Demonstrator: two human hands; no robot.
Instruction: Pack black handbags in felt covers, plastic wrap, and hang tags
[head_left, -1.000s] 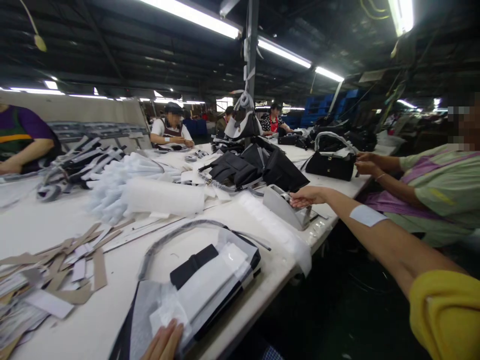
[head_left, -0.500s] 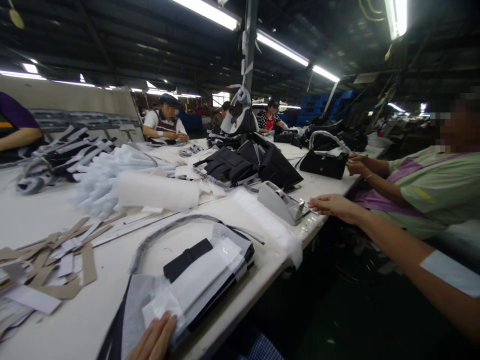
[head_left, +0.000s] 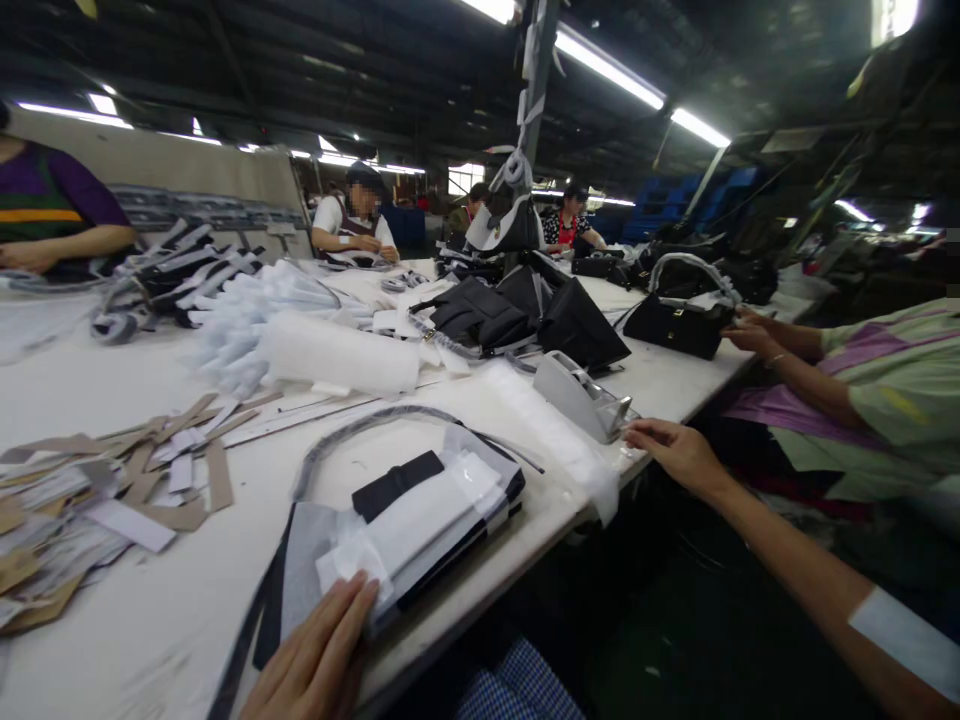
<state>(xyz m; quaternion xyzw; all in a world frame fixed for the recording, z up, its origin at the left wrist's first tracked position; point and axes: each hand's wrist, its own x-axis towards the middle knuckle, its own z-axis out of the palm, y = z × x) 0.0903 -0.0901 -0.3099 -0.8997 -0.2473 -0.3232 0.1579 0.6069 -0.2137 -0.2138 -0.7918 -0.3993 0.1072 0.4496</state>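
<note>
A handbag (head_left: 480, 520), wrapped in white tissue and clear film, lies on the table before me. Its long wrapped handle (head_left: 337, 440) arches away behind it, and a black strip (head_left: 397, 485) rests on top. My left hand (head_left: 319, 645) lies flat on the near end of the wrapping, fingers stretched out. To the right, my right hand (head_left: 679, 455) is at the cutting edge of a grey tape dispenser (head_left: 574, 395), thumb and fingers pinched together at the tape's end. The clear strip itself hardly shows.
Cardboard and paper strips (head_left: 142, 480) are heaped at left. Behind the bag are a white foam roll (head_left: 341, 352), pale padding (head_left: 255, 310) and black bags (head_left: 487, 315). White sheeting (head_left: 540, 430) hangs over the table's edge. A co-worker's hands (head_left: 754, 335) hold another black handbag (head_left: 675, 325).
The view has swung, shifting the scene rightward. My right hand has come closer to the dispenser's cutting edge. My left hand stays on the wrapped handbag.
</note>
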